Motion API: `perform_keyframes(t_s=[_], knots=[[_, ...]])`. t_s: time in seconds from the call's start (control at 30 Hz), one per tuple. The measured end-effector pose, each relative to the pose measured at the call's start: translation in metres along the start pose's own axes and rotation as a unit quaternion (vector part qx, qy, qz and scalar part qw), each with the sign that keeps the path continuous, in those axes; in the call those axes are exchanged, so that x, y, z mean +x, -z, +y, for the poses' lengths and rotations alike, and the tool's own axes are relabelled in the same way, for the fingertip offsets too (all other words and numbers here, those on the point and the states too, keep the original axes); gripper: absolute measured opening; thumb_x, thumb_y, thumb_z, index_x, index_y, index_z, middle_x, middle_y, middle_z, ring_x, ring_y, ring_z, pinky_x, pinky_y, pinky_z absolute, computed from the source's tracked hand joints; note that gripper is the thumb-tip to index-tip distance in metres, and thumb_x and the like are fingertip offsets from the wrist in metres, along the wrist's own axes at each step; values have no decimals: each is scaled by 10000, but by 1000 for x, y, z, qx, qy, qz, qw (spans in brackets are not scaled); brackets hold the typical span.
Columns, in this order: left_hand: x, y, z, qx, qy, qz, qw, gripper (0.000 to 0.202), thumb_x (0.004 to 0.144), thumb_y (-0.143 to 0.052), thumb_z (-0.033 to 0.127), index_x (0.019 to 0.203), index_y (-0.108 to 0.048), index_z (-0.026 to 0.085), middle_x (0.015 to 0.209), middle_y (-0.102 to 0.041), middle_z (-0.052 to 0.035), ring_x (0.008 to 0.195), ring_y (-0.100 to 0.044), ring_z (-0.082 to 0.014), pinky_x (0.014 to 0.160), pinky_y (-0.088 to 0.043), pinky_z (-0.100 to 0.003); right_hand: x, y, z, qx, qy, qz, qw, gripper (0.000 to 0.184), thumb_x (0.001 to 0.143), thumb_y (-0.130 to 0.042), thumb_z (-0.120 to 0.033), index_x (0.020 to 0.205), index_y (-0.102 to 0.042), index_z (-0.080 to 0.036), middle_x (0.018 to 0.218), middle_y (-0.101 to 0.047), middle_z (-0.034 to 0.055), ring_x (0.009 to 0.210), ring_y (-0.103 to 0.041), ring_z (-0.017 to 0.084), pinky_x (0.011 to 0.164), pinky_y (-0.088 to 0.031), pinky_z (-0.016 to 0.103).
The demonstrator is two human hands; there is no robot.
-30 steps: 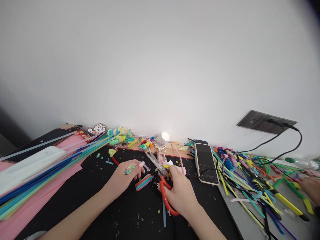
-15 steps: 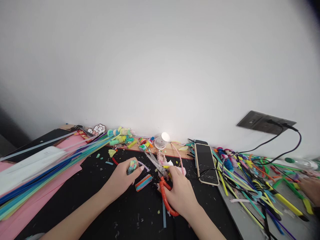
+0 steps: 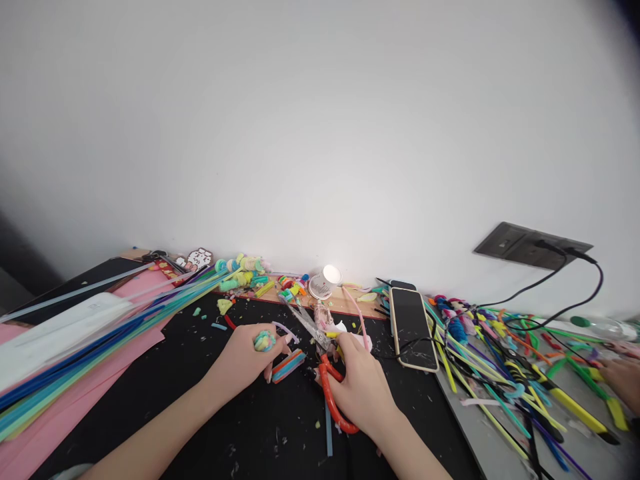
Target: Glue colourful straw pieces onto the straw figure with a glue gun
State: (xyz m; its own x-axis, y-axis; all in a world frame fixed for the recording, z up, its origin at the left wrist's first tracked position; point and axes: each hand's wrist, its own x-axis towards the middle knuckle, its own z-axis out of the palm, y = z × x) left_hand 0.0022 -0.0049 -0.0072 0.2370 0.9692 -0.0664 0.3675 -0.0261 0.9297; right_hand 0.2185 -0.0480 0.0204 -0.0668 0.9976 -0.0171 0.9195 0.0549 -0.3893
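Note:
My left hand (image 3: 240, 353) is closed round a small fuzzy ball (image 3: 264, 341) in pastel yellow, blue and pink. Close by its fingertips lies a bundle of short orange and blue pipe cleaner pieces (image 3: 290, 365). In my right hand (image 3: 363, 383) are scissors with red handles (image 3: 330, 393). Their blades (image 3: 311, 325) point away to the upper left and stand apart. A pale pink pipe cleaner (image 3: 356, 307) curves up behind the right hand. Below the scissors lies a blue strip (image 3: 329, 430) on the black mat (image 3: 240, 427).
A white paper cup (image 3: 325, 281) leans by the wall. At right are a phone (image 3: 414, 327), yellow-handled pliers (image 3: 565, 403), tangled pipe cleaners and cables to a wall socket (image 3: 533, 243). Another person's hand (image 3: 620, 380) shows far right. Long pipe cleaners (image 3: 100, 363) lie over pink sheets (image 3: 125, 373) at left.
The left hand has rotated slightly, its fingertips dipping towards the striped bundle while the fuzzy ball stays in it. The right hand and the scissors have hardly moved.

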Motion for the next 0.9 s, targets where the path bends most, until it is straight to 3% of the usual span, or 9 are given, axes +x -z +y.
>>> perform_keyframes(t_s=[0.1,0.2,0.3,0.43,0.6,0.73,0.9], knots=[[0,-1,-2,-10,-7,-14,1000,425,899,-558,547,655,-685,223,397,-576,25,466,-612,-203,721,-523,-351,0,1,0,-3,1,-1,1000,154,824,-646,-287,883,-518,-226,907,-629,39,816,-566,232,628,-296,269],[1,-2,-2,-49,-9,-14,999,537,883,-542,613,521,-590,219,592,-702,-39,473,-582,-177,600,-487,-322,-1,1,0,-4,5,6,1000,167,815,-657,-283,868,-508,-227,889,-624,31,797,-562,225,623,-287,266],[1,-1,0,-73,-15,-2,997,571,874,-544,623,476,-579,215,568,-656,-35,480,-558,-166,568,-447,-305,0,0,0,-6,6,4,1000,193,806,-673,-293,850,-496,-229,869,-618,21,761,-556,213,612,-279,263],[-1,1,1,-51,-9,21,998,554,875,-541,606,497,-631,211,432,-499,8,464,-519,-170,556,-405,-301,1,-1,0,-11,8,2,1000,195,806,-671,-292,846,-491,-230,859,-617,16,738,-555,204,602,-274,261],[2,4,2,-30,-44,42,998,487,879,-511,600,595,-612,217,547,-566,0,551,-574,-187,606,-441,-302,1,-2,1,-7,14,8,1000,187,811,-668,-299,858,-501,-229,864,-623,21,747,-565,205,605,-277,260],[4,6,2,17,-9,72,997,392,844,-548,581,662,-563,235,521,-529,33,513,-505,-181,578,-410,-303,0,-2,1,-12,16,10,1000,174,811,-661,-286,856,-502,-230,868,-628,23,760,-572,209,606,-281,258],[5,7,3,62,-37,101,992,292,840,-596,519,788,-589,231,753,-609,14,688,-541,-192,646,-410,-289,1,1,-1,-16,11,4,1000,164,803,-653,-264,866,-506,-226,887,-637,28,772,-573,213,614,-293,258]])
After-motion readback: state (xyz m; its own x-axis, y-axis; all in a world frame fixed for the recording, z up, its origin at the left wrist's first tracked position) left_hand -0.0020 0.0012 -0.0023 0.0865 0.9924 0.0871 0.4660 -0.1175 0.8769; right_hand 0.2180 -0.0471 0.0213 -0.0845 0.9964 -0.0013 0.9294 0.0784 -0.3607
